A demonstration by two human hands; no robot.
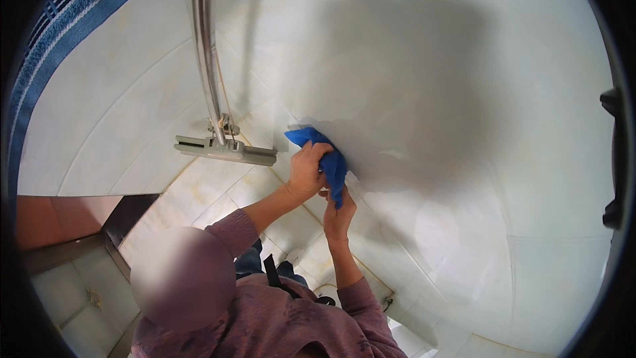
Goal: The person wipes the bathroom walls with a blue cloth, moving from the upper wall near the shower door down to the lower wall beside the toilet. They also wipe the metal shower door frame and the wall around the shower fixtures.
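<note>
A blue cloth (pixel 334 164) is bunched up in front of the pale tiled wall (pixel 424 225), near the middle of the view. My left hand (pixel 307 169) has its fingers curled over the cloth's left side and upper part. Lower and to the right, my right hand (pixel 339 217) grips the cloth's hanging lower end, its fingers partly hidden behind the fabric. Whether the cloth touches the wall I cannot tell.
Left of my hands hangs a mop with a metal pole (pixel 205 46) and a grey clamp head (pixel 228 150). A blue towel (pixel 50 53) hangs at the upper left. A doorway with a dark threshold (pixel 129 219) lies at the lower left, and a white fixture (pixel 407 341) at the lower right.
</note>
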